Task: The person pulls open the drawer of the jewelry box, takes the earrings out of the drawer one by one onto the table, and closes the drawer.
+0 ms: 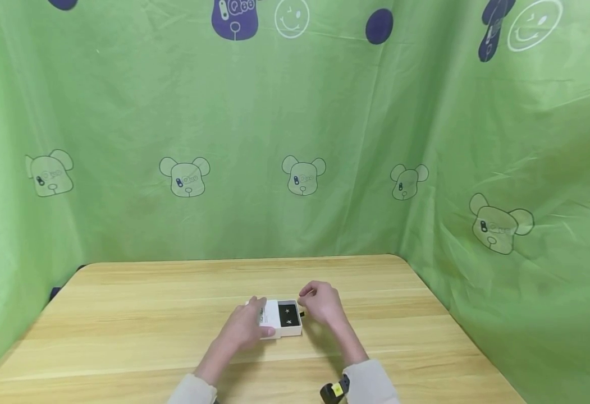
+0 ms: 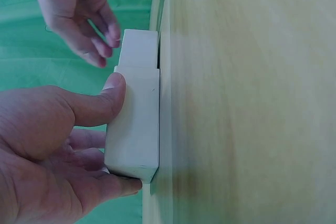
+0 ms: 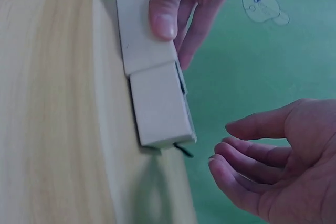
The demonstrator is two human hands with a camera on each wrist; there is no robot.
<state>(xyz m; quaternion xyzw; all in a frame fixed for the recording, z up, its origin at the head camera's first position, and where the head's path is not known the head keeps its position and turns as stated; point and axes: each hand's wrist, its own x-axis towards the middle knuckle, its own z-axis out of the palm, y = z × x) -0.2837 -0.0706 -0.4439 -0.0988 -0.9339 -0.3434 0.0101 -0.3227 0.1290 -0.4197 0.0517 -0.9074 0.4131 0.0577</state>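
Left grip (image 1: 244, 325): thumb and fingers wrapped round white sleeve (image 1: 271, 314). Right grip (image 1: 322, 303): fingers loosely bent, gap left, nothing held, near dark tab (image 1: 302, 314). Box (image 1: 277, 323) set flat on bench (image 1: 173, 297) between both, tray (image 1: 291, 331) partly out. Sleeve best held softly, so not squashed; tray best slid straight, level. Sleeve seemingly made of smooth, stiff card; tab thin; pad (image 1: 288, 316) black, flat, dotted with two small pale stars (image 1: 287, 311).

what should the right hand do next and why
Probably draw the drawer further out by its black tab: the left hand grips the sleeve, the drawer is only partly open, and the right hand, holding nothing, is close by.
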